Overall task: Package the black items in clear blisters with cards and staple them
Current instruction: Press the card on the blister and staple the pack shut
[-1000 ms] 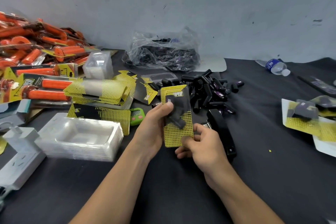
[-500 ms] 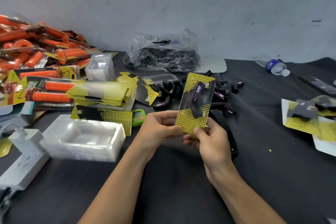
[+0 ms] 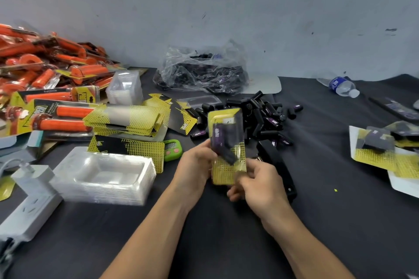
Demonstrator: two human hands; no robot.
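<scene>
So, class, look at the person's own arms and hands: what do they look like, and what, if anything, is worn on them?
The left hand and right hand are bare, without gloves. The left forearm and right forearm are bare too, with no sleeve or cuff in view. No watch, bracelet or ring shows, though the fingers are slightly blurred.

A matt, dark cloth covers the desk (image 3: pixel 340 222). The stack of blisters (image 3: pixel 102 174) is clear, glossy plastic, and the same shiny plastic fronts the yellow printed paper card (image 3: pixel 223 173). The loose black items (image 3: pixel 260 115) look smooth and matt, plastic or rubber. The bag (image 3: pixel 201 68) behind them is thin, crinkled, shiny film. The wall (image 3: pixel 226 7) is matt, scuffed paint.
</scene>
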